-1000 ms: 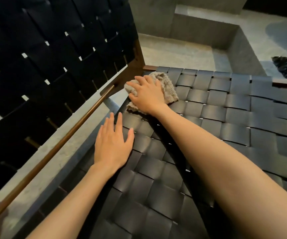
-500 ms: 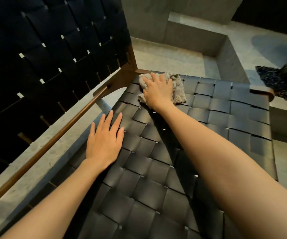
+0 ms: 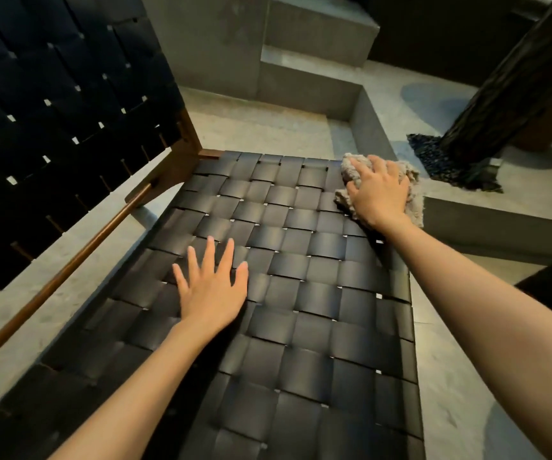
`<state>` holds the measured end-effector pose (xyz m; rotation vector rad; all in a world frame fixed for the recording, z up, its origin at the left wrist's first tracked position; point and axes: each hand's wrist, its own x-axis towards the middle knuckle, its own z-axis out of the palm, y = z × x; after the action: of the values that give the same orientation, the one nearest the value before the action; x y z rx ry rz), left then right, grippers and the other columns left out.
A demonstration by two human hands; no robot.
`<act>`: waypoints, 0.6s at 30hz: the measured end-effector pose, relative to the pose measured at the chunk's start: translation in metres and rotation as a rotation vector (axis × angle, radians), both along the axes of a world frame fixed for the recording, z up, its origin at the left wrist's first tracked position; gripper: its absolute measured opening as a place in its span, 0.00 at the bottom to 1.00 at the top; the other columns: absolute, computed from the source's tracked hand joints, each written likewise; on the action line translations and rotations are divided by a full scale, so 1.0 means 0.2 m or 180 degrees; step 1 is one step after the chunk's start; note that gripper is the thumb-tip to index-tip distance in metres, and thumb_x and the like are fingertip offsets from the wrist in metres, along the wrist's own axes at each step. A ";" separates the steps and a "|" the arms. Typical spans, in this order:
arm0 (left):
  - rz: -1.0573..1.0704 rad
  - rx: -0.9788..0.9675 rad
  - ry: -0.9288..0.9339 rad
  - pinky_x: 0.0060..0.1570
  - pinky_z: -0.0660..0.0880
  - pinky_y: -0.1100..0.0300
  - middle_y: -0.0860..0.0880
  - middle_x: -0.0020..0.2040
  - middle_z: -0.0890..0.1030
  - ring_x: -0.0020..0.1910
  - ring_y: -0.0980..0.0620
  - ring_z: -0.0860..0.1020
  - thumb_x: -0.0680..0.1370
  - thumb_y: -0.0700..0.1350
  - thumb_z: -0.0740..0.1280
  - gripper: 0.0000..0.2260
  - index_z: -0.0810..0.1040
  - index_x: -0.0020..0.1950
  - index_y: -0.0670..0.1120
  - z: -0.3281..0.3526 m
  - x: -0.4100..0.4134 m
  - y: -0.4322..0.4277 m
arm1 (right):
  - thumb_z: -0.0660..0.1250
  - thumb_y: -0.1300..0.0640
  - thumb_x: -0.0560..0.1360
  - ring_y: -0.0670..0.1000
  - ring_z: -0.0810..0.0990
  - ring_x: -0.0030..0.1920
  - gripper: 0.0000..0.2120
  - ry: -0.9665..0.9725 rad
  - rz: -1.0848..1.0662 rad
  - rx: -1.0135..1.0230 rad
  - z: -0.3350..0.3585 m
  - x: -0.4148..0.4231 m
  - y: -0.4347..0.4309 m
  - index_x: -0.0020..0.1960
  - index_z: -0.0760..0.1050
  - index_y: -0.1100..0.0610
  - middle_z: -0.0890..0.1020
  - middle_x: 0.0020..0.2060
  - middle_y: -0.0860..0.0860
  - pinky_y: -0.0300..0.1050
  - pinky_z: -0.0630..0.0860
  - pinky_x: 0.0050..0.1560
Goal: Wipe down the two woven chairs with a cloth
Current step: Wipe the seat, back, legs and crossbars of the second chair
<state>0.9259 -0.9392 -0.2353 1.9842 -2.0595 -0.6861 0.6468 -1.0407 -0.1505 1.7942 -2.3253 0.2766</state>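
Right hand (image 3: 378, 191) was pressed down on the beige cloth (image 3: 414, 197), its grip curled over it, at the woven seat's (image 3: 288, 293) 1 o'clock corner. Left hand (image 3: 213, 287) lay flat around 9 o'clock, fingers spread wide, holding nothing. Black woven backrest (image 3: 59, 104) stood at 10 o'clock.

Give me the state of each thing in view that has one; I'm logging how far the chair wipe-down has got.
Cloth: bunched, pressed onto the seat's far right corner.
Right hand: palm down on the cloth, fingers curled over it.
Left hand: flat on the seat, fingers spread, holding nothing.
Woven seat: straps intact; no visible dirt or wet streaks.
Woven backrest: untouched by either hand.
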 end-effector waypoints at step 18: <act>-0.0604 -0.0165 0.0118 0.73 0.36 0.50 0.53 0.78 0.43 0.77 0.51 0.40 0.82 0.58 0.44 0.22 0.46 0.76 0.62 0.08 -0.02 0.43 | 0.60 0.48 0.76 0.55 0.65 0.61 0.19 -0.0485 0.0616 0.0313 0.00 0.22 0.78 0.66 0.73 0.41 0.73 0.61 0.48 0.56 0.61 0.60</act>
<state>0.9212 -0.8529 -0.2193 1.7509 -2.2391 -0.6909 0.6912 -0.8845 -0.1497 2.1204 -2.3020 0.3443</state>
